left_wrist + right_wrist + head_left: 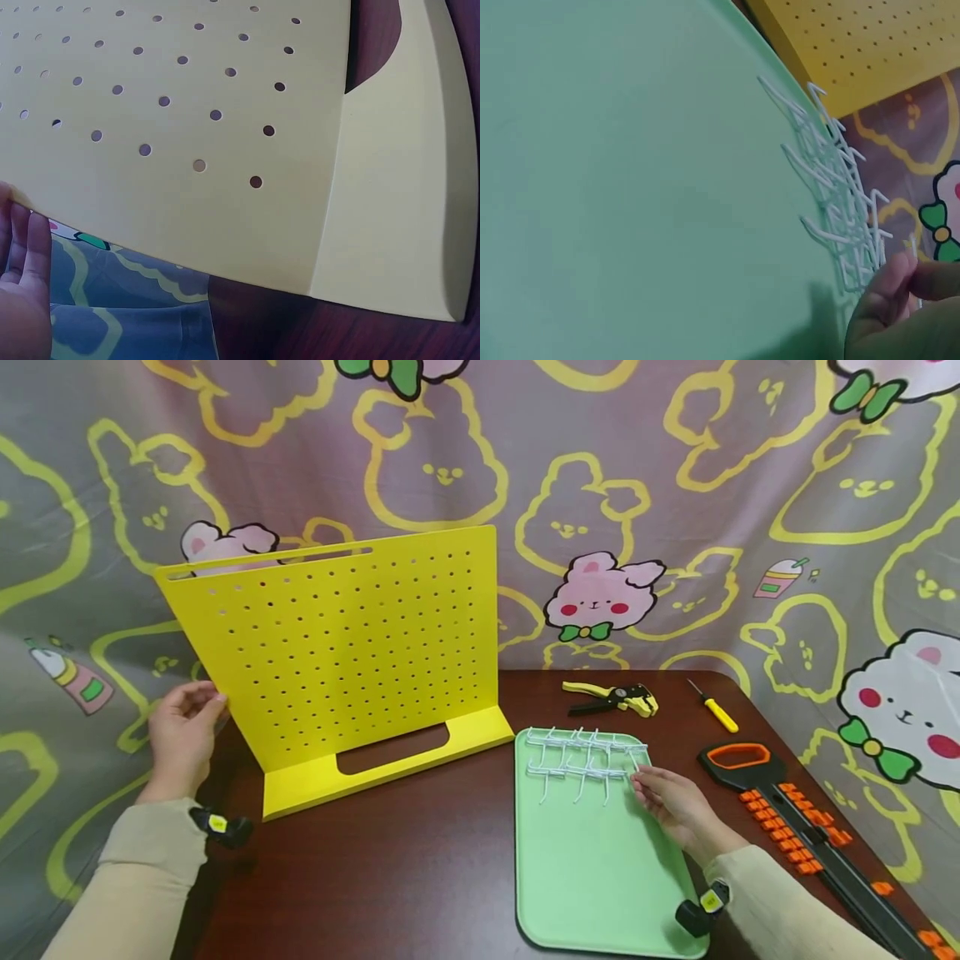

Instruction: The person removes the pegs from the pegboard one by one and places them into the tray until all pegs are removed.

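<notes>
A yellow pegboard [360, 643] with rows of small holes stands on the table at the left. My left hand [183, 735] holds its left side edge between thumb and fingers; in the left wrist view only part of that hand [26, 262] shows. Several white wire hooks [573, 756] lie together at the far end of a green tray [600, 868]. My right hand [678, 806] is at the tray's right edge, pinching one white hook [913, 251] between thumb and fingertips. Part of that hook is hidden by the fingers.
Behind the tray lies a yellow-and-black wire stripper [615, 697]. Farther right is a screwdriver [716, 708] with a yellow handle. A black-and-orange tool rack [810, 835] runs along the right edge of the dark table [390, 877]. A patterned curtain [540, 443] hangs behind everything.
</notes>
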`<state>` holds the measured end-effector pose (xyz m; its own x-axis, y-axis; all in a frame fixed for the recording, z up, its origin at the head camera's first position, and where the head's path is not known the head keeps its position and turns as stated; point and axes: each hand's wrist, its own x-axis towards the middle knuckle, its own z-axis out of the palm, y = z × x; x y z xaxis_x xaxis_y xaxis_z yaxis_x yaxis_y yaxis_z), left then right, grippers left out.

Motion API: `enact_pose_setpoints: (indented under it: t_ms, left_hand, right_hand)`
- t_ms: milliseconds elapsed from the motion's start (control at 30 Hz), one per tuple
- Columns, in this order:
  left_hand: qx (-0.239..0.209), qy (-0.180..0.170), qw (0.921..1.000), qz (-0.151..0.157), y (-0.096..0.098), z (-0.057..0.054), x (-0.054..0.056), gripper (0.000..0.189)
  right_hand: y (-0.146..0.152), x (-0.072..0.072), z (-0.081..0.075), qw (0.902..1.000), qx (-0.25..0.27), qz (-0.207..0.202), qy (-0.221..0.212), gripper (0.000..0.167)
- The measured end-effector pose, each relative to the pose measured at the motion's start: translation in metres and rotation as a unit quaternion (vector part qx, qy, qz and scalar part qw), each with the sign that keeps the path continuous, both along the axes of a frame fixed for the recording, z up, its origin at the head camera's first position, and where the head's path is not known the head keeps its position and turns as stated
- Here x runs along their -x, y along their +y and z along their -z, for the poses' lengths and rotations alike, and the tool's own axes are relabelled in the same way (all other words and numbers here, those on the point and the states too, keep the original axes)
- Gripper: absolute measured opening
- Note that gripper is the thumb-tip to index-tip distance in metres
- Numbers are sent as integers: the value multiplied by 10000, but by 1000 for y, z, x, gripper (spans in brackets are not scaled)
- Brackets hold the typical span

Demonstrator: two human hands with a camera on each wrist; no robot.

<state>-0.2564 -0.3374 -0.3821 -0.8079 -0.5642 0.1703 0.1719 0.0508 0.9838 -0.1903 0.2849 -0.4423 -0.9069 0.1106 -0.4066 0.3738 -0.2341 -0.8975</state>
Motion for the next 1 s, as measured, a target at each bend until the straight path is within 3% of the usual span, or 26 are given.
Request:
enact_pose_setpoints:
  t_ms: [367, 633, 1000]
  left_hand:
    - [-232, -16, 9997, 48, 0, -1, 0, 26]
    - [-242, -3, 9997, 32, -2, 0, 1, 26]
    - [-228, -145, 9996, 21, -2, -1, 1, 26]
  right_hand:
    - [-9, -5, 6, 9994, -288, 214, -25, 32]
    - [-12, -4, 7, 9985, -533, -68, -129, 36]
    - [-9, -3, 8, 9963, -781, -314, -142, 24]
